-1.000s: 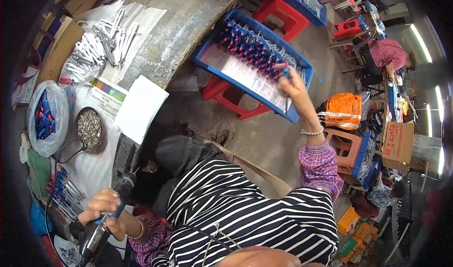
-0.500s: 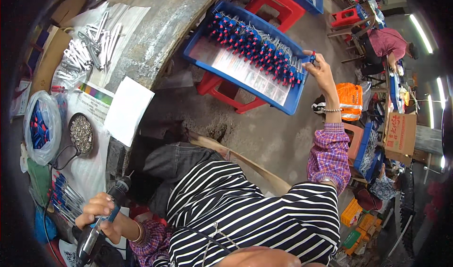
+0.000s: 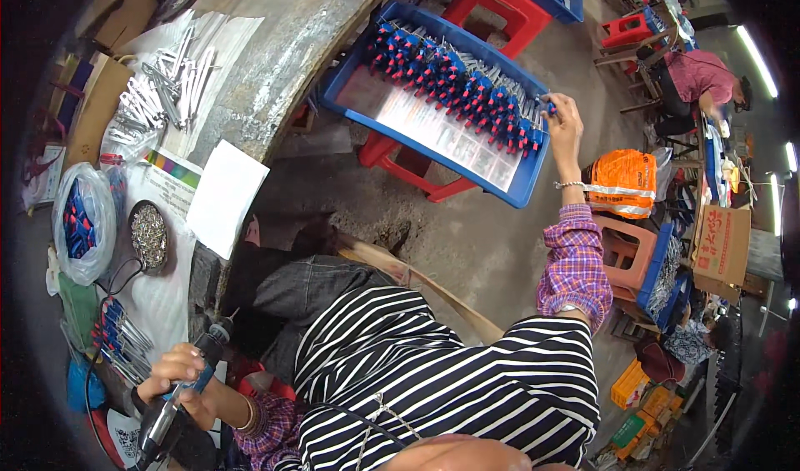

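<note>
My left hand (image 3: 179, 379) is wrapped round a dark, corded electric screwdriver (image 3: 215, 334) with a blue band, its thin bit pointing up and away. My right hand (image 3: 564, 125) reaches to the right end of a blue tray (image 3: 527, 189), pinching a small blue-handled metal piece (image 3: 549, 109). Its far part is hidden by the fingers and neighbouring pieces. In the tray, closely packed rows of similar metal pieces (image 3: 454, 79) with blue handles and red tips lie over a printed sheet.
The tray rests on a red stool (image 3: 379, 150). On the worktable (image 3: 283, 34) at left are loose silvery metal strips (image 3: 196, 75), white paper (image 3: 227, 200), a bowl of small screws (image 3: 150, 236) and a bag of blue-and-red parts (image 3: 83, 221). Another person (image 3: 700, 75) works at far right.
My right hand has lowered slightly with the blue-handled piece, coming closer to the tray's right end. The left hand keeps its hold on the screwdriver. The other person's arm has shifted.
</note>
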`<state>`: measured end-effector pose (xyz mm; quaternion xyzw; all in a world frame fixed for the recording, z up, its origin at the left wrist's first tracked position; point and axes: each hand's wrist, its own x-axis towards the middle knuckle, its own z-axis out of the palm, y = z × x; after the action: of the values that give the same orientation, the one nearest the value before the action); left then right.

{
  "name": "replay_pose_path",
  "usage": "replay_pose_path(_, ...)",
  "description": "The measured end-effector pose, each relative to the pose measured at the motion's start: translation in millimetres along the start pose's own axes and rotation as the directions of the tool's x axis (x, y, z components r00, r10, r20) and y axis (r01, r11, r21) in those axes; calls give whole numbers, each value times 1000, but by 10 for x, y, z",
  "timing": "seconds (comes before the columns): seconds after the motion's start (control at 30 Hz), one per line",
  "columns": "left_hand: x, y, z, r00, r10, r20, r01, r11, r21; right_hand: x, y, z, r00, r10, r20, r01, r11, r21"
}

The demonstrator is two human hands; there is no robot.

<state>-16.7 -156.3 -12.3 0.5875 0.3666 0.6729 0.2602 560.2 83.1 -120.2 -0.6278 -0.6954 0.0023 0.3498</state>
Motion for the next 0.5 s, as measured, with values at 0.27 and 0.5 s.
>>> replay_pose_path(0.27,-52,35,-38,1000,29,4,-29,1000,7,-281,26,373,991,-26,134,39,995,-94)
replay_pose_path(0.5,-18,92,150,995,3,-97,-1,1000,20,-371,305,291,982,-93,164,104,993,-62)
